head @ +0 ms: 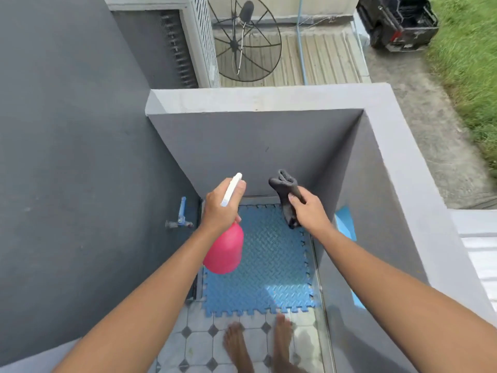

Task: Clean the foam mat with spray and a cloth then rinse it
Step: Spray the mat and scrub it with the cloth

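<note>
On the floor (196, 343) the mat (269, 265) is lying flat, well below both hands | left hand (219, 208) is gripping the spray (224, 251) | right hand (309, 211) is pinching the cloth (286, 195) | better: pointing nozzle (238, 176) down, wetting mat evenly before wiping

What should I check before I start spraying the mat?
1. Left hand grips the spray bottle: ok.
2. Right hand holds the cloth: ok.
3. Foam mat lies flat on the floor: ok.
4. Nozzle aimed at the mat: not ok, it looks pointed at the wall.
5. Liquid in the bottle: cannot tell, it is opaque.
6. Tap for rinsing, beside the mat: ok.
</note>
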{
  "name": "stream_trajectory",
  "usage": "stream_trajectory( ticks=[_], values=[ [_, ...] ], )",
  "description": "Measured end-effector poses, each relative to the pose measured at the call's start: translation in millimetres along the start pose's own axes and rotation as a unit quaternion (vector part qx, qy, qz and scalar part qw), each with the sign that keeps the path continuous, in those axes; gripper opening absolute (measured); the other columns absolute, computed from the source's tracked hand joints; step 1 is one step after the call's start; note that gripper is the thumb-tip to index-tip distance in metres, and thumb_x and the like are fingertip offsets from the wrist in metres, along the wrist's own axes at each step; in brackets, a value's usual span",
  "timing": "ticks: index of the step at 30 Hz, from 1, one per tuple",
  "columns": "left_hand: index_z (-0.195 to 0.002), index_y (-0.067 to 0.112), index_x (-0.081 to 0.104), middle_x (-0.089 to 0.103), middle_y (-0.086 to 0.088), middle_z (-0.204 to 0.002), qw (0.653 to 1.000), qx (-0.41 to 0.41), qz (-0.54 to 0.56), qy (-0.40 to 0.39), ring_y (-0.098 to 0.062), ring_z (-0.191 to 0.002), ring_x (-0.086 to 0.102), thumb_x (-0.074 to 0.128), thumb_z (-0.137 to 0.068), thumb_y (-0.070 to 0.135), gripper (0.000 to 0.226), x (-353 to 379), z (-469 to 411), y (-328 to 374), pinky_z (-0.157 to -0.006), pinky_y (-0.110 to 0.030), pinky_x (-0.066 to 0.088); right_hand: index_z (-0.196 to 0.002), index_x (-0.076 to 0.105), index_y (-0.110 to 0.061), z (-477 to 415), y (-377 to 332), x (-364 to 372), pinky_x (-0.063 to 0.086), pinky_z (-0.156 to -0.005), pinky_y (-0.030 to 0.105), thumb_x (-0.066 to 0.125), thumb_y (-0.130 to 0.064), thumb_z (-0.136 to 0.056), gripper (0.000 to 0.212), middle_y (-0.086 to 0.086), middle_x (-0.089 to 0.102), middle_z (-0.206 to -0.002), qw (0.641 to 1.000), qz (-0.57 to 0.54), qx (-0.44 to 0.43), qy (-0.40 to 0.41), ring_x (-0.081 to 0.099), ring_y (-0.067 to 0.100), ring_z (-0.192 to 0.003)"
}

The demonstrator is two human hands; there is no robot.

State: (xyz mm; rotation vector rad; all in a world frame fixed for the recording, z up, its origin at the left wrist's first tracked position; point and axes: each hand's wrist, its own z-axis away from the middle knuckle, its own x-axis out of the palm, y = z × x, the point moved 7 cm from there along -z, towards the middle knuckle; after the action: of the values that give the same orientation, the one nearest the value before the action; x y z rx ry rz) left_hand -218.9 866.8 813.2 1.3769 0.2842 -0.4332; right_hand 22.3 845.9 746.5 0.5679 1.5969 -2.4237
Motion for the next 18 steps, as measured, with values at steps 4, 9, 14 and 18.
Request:
stream_trajectory(
  ticks=[4,9,14,18],
  values=[
    [-0.085,0.017,0.062,0.049,-0.003,-0.057,0.998,-0.066,-0.016,-0.001,-0.028,-0.045,0.065,0.058,-0.103,0.043,0.032,19,44,-108,-0.045,-0.022,0.045,-0.123,0.065,-0.011,44,79,37,0.045,-0.090,0.031,0.052,-0.020,-0.104,0.024,0.006,0.069,-0.111,0.996,-0.059,0.063,0.023,0.062,0.023,-0.109],
    [-0.080,0.017,0.064,0.052,-0.003,-0.055,0.988,-0.139,-0.056,-0.022,-0.017,-0.042,0.065,0.061,-0.100,0.048,0.037,67,96,-262,-0.045,-0.022,0.045,-0.093,0.068,-0.025,73,221,93,0.052,-0.084,0.035,0.056,-0.025,-0.101,0.015,-0.006,0.069,-0.091,0.986,-0.077,0.144,0.029,0.065,0.020,-0.090],
    [-0.069,0.000,0.064,0.067,-0.017,-0.060,0.968,-0.221,-0.118,0.000,-0.027,-0.054,0.064,0.067,-0.087,0.063,0.066,112,114,-412,-0.061,-0.036,0.055,-0.098,0.067,-0.022,71,340,128,0.050,-0.078,0.031,0.056,-0.026,-0.102,0.013,-0.005,0.068,-0.088,0.982,-0.064,0.179,0.019,0.062,0.015,-0.083],
    [-0.069,0.005,0.063,0.067,-0.011,-0.058,0.958,-0.258,-0.122,-0.034,-0.023,-0.047,0.068,0.074,-0.079,0.064,0.060,155,101,-503,-0.059,-0.039,0.061,-0.100,0.068,-0.023,30,424,155,0.054,-0.087,0.036,0.056,-0.029,-0.100,0.013,-0.003,0.072,-0.097,0.983,-0.049,0.176,0.021,0.067,0.017,-0.090]
  ],
)
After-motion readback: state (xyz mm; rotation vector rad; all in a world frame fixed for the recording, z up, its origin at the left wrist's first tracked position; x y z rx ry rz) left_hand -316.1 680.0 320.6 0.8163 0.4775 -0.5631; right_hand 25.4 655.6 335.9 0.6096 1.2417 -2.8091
